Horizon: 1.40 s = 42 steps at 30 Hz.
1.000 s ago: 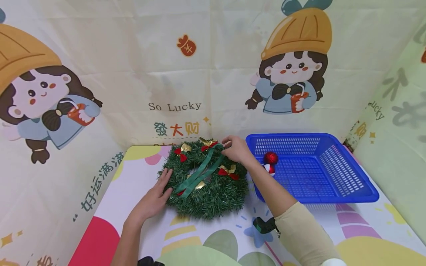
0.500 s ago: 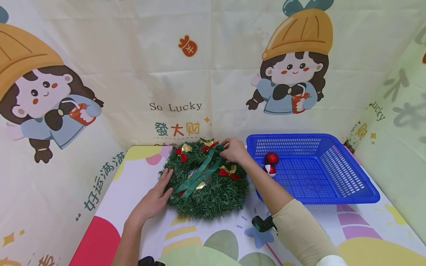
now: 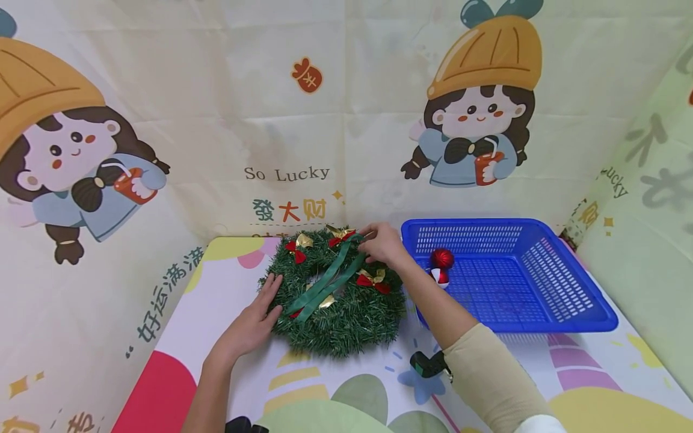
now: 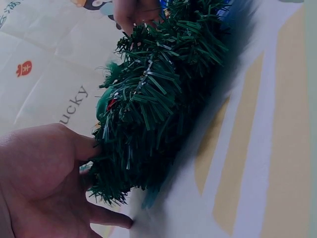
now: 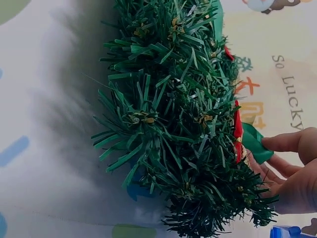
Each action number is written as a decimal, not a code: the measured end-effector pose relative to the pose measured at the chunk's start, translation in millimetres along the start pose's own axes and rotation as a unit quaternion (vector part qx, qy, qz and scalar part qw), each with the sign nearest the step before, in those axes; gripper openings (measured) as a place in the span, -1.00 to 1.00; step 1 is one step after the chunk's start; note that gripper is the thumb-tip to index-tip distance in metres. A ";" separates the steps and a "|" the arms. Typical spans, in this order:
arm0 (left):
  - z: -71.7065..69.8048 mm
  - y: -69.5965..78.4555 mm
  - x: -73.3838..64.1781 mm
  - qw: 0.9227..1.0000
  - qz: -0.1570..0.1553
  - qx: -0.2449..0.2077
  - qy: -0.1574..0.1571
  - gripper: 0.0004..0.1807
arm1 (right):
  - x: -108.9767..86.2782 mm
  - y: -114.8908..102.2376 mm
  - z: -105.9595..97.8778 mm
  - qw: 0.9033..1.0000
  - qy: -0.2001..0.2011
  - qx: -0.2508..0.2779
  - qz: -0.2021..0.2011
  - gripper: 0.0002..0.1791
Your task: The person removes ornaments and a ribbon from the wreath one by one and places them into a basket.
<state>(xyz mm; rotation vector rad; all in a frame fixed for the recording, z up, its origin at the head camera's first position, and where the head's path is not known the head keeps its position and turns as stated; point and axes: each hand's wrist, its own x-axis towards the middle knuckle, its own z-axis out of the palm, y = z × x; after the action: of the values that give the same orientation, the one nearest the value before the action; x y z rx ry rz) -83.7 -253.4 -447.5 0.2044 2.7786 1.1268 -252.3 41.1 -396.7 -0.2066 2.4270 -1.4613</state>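
Note:
A green artificial wreath point(image 3: 346, 331) lies on the patterned table, trimmed with several red and gold bows point(image 3: 373, 282). Across its top runs a long green ribbon point(image 3: 323, 282), both strands reaching down toward the front left. At the wreath's back right, my right hand point(image 3: 382, 246) pinches the ribbon's looped upper end; the right wrist view shows thumb and fingers at the green ribbon point(image 5: 255, 144). On the left side, my left hand point(image 3: 253, 320) rests against the wreath with fingers extended. Its thumb and fingers lie along the greenery in the left wrist view.
Right of the wreath stands a blue plastic basket point(image 3: 541, 328), holding a red ball ornament point(image 3: 441, 258) and a red-and-white one point(image 3: 440, 277). A printed cloth wall point(image 3: 373, 150) rises close behind the table. A black wrist device point(image 3: 429, 364) hangs below the right forearm.
Almost nothing moves: both hands stay where they were on the wreath and ribbon, and the right hand shifts only slightly at the ribbon's loop. The head view drifts a little.

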 end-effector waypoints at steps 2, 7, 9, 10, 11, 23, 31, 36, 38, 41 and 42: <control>0.5 -1.0 0.4 1.000 0.001 0.003 0.001 -0.28 | -0.7 -1.1 -0.9 1.000 -0.002 0.012 0.005 -0.58; 1.6 -2.7 1.3 1.000 0.002 0.005 0.003 -0.28 | -3.4 -4.4 -3.9 0.999 -0.005 0.041 0.007 -0.62; 1.9 -2.8 1.4 1.000 0.002 0.004 0.003 -0.28 | -4.7 -5.4 -5.0 0.999 -0.005 0.052 0.005 -0.63; 2.1 -2.7 1.3 1.000 0.002 0.004 0.002 -0.28 | -5.1 -5.7 -5.5 0.998 -0.004 0.057 0.005 -0.64; 2.2 -2.5 1.2 1.000 0.003 0.003 0.002 -0.28 | -5.4 -5.7 -6.0 0.998 -0.004 0.060 0.003 -0.65; 3.1 -0.5 -1.3 1.000 0.001 0.002 -0.002 -0.28 | -8.9 -4.5 -11.3 0.995 -0.004 0.104 -0.004 -0.70; 6.0 -1.4 -1.6 1.000 0.002 0.000 0.002 -0.28 | -16.4 -8.6 -16.0 0.991 -0.012 0.135 -0.019 -0.73; 6.9 -1.5 -1.6 1.000 0.003 0.002 0.004 -0.27 | -24.2 -13.2 -19.9 0.989 -0.015 0.142 -0.037 -0.72; 7.5 -2.3 -1.4 1.000 0.004 0.003 0.004 -0.27 | -28.2 -15.8 -21.4 0.988 -0.016 0.144 -0.046 -0.71; 7.8 -2.9 -1.4 1.000 0.005 0.003 0.005 -0.28 | -33.0 -19.8 -23.3 0.987 -0.016 0.149 -0.057 -0.73; 7.8 -3.1 -1.4 1.000 0.005 0.004 0.004 -0.28 | -34.7 -21.3 -23.9 0.987 -0.014 0.151 -0.060 -0.74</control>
<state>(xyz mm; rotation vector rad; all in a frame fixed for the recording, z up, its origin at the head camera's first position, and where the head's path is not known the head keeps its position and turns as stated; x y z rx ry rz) -81.2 -250.5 -455.1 0.2138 2.7923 1.1228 -228.0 60.5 -361.2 -0.3059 2.1667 -1.8405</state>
